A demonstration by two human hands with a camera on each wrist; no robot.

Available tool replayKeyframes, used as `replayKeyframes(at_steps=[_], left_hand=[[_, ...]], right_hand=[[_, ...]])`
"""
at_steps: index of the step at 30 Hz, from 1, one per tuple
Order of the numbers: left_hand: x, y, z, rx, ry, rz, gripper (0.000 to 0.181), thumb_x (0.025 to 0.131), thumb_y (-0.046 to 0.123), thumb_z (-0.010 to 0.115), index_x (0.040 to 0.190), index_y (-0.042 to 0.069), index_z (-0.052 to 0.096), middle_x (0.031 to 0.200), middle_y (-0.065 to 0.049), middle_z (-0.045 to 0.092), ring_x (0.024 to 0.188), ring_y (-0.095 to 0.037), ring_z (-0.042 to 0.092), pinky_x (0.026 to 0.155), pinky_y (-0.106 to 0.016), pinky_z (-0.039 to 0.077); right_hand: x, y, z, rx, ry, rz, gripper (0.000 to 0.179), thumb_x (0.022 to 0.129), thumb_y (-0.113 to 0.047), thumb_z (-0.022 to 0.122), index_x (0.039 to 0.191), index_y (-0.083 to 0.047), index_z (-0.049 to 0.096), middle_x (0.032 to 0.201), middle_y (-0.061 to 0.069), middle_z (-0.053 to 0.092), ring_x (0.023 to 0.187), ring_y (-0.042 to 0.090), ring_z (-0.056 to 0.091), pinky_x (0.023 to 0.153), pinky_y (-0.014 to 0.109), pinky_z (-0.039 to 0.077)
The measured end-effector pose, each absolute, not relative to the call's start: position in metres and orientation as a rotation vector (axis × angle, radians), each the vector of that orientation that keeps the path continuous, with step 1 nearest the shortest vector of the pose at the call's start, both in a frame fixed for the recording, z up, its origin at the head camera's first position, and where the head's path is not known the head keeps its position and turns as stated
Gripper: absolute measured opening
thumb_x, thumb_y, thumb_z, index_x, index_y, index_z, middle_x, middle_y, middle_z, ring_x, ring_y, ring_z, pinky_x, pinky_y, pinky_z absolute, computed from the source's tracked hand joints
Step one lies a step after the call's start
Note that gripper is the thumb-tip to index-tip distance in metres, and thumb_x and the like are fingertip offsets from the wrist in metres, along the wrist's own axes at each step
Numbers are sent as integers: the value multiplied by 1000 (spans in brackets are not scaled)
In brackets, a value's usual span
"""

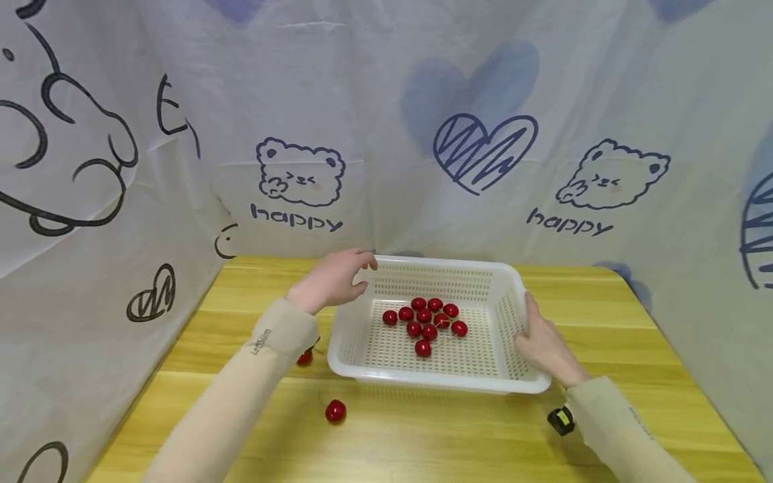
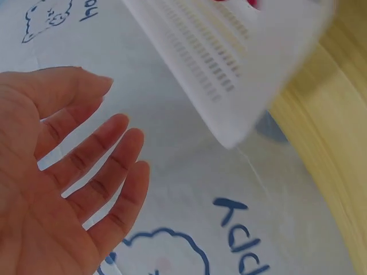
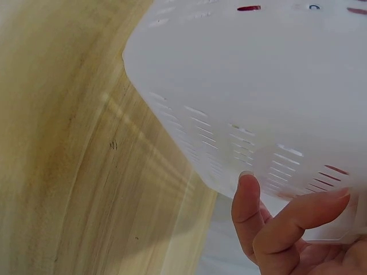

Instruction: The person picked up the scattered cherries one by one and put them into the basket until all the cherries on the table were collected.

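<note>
A white perforated plastic basket (image 1: 441, 384) stands mid-table in the head view, with several dark red cherries (image 1: 424, 315) grouped on its floor, some with stems. My right hand (image 1: 546, 345) grips its right side, thumb over the rim. In the right wrist view the fingers (image 3: 248, 197) are curled against the outer wall below the rim. My left hand (image 1: 335, 278) hovers by the far left corner of the basket, holding nothing. Its fingers (image 2: 129, 200) are loosely bent and apart from the basket in the left wrist view.
One cherry (image 1: 335, 411) lies on the wooden table (image 1: 423, 443) in front of the basket. Another cherry (image 1: 304, 357) shows partly behind the left sleeve. A small black object (image 1: 561, 420) with a yellow mark is beside the right sleeve. Printed white cloth (image 1: 386, 134) hangs around the table.
</note>
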State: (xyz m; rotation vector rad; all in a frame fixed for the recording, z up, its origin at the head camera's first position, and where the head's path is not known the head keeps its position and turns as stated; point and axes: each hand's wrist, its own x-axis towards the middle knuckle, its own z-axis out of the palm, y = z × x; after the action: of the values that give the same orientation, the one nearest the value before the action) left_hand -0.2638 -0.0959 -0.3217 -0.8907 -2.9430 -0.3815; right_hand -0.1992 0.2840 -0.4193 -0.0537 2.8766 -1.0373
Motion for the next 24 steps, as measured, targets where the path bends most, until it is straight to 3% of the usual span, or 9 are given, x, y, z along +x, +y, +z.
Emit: replayKeyframes(at_steps=[7,17,24], left_hand=[[-254,-119,-331,-769,-2891,-426,29,93,13,68,122,8,66,127,-9,66,113,-28,65,99,-44,55],[-237,-143,-347,-635,-2715,-474,27,93,11,65,120,8,66,122,-10,67,108,-30,65,94,-46,57],[-229,-156,-367,-610,-2549,-479,27,89,4,64,116,7,67,116,-11,68,105,-30,64,87,-44,58]], right_hand=[[-199,285,-417,-55,2876,-1018,91,90,-5,45,157,1,-16,145,49,33,95,45,70,66,40,63],[-199,281,-419,-37,2869,-1015,90,91,-5,45,158,1,-15,147,48,32,107,52,65,72,45,63],[-199,282,-417,-55,2886,-1000,91,90,-3,46,157,3,-16,146,49,32,108,54,64,74,48,63]])
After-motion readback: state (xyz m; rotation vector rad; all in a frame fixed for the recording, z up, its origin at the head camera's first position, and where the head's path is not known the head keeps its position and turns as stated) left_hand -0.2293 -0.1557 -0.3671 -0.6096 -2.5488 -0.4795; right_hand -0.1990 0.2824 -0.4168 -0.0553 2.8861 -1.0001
